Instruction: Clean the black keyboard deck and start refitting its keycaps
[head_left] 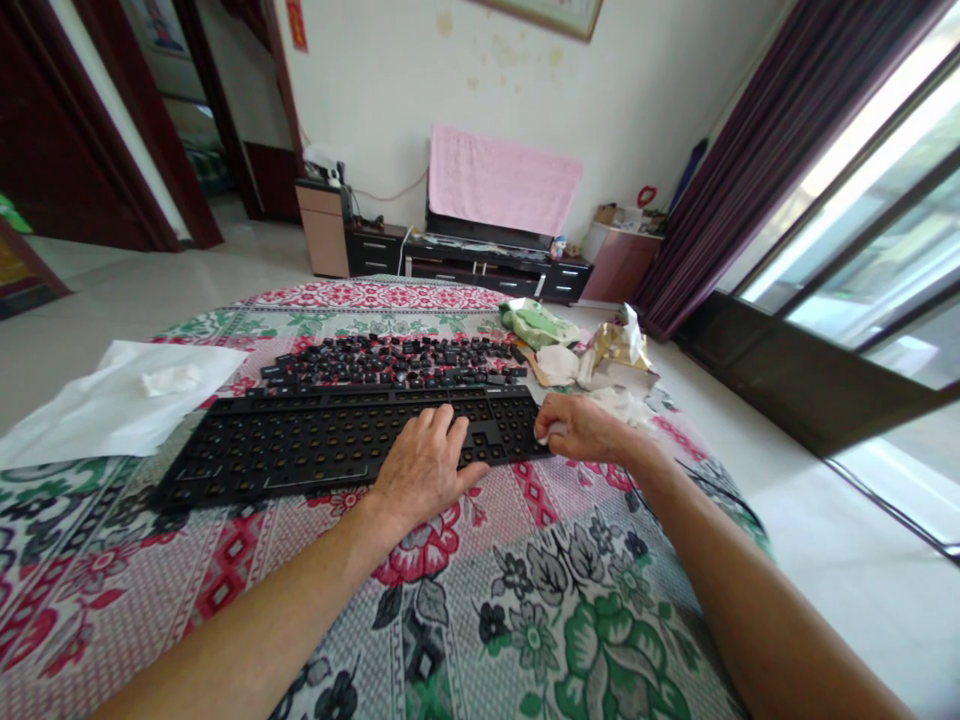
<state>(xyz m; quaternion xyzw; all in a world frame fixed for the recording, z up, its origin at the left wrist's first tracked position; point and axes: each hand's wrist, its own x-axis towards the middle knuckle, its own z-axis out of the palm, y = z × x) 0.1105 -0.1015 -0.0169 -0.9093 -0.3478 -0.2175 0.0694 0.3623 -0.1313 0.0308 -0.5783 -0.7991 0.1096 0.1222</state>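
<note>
A black keyboard (300, 436) with its keycaps off lies across the patterned tablecloth. My left hand (426, 450) rests flat on it, fingers stretched out and thumb spread to the right. At the keyboard's right end, my right hand (574, 425) is closed around a white tissue (553, 430), which touches the edge by the number keys. Behind the keyboard, many loose black keycaps (390, 358) are spread in a long heap.
A white sheet (112, 400) with a crumpled tissue (171, 380) on it lies at the left. At the back right are a green plastic bag (538, 322), a gold tissue pack (619, 348) and more crumpled tissue (624, 406). A dark cable (724, 488) runs off the table's right side.
</note>
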